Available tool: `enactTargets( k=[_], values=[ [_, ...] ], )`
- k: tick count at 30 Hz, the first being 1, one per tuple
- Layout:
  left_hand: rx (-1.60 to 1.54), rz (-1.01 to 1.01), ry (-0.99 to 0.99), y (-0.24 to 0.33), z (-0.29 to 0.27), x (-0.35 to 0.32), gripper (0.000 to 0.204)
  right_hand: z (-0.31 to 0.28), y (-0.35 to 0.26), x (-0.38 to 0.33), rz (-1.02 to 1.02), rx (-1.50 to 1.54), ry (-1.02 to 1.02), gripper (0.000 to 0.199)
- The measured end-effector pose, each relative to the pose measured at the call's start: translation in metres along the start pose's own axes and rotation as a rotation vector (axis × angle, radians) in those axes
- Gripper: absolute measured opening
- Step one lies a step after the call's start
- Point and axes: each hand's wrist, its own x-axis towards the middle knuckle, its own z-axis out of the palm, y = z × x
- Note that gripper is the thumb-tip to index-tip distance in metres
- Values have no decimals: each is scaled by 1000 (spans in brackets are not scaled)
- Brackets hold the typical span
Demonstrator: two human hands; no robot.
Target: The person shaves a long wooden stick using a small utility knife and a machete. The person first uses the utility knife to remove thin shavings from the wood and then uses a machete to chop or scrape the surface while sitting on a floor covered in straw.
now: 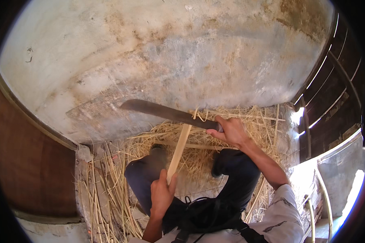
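Observation:
My right hand (pixel 230 131) is wrapped round the handle of a machete (pixel 162 111), whose long dark blade points to the left. A pale wooden strip (pixel 180 150) slants up and away from between my knees. Its near end is gripped in my left hand (pixel 163 192). The blade lies across the far end of the strip, where thin curled shavings (pixel 198 115) stand up beside the metal. Whether the edge bites into the wood there cannot be made out.
Loose shavings (pixel 247 121) cover the floor before my feet. Several long thin strips (pixel 99 194) lie at my left. A stained plaster wall (pixel 170 60) rises ahead, with a brown panel (pixel 32 158) at the left. Poles (pixel 324 198) stand at the lower right.

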Motion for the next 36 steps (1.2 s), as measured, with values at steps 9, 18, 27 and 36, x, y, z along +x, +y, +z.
enactTargets(
  k=[9, 18, 27, 36],
  values=[
    [-19, 7, -23, 3, -8, -26, 27, -7, 111, 42, 393, 86, 175, 69],
    [-505, -204, -178, -42, -18, -26, 34, -10, 112, -18, 415, 511, 303, 57],
    [-763, -292, -358, -1, -13, -5, 53, 21, 7, -50, -49, 281, 162, 55],
    [-942, -320, -376, 7, -10, -6, 57, 27, -31, -40, -288, 157, 0, 56]
  ],
)
